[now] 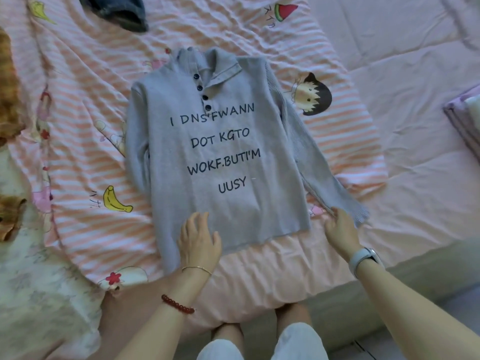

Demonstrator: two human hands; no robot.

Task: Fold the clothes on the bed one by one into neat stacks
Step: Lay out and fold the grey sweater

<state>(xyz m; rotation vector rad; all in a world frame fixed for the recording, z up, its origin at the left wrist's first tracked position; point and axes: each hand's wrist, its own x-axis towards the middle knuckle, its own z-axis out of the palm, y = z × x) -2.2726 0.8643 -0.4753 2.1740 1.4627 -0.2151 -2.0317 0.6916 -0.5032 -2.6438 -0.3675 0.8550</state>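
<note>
Pink striped bedding [85, 141] with cartoon fruit and a cartoon child covered the bed in the head view. On it lay a grey sweater [207, 152], front side up, with dark buttons and big dark letters. It was spread flat near the bed's edge. One sleeve lay tucked along the body on the left side. The other sleeve [314, 162] stretched out and down to the right.

The left hand [200, 242] rested on the bottom hem with its fingers spread and flat, so its grip was loose and held nothing. The right hand [340, 229] was at the cuff of the stretched-out sleeve. Its fingers touched the cloth, but I could not tell if they pinched it.

No fold of the body was made yet, so this sweater was only laid out and smoothed. A dark garment [117, 11] waited at the top of the bed. Some folded purple cloth [462, 118] sat at the right edge, maybe a stack. Most of the job looked left to do.
</note>
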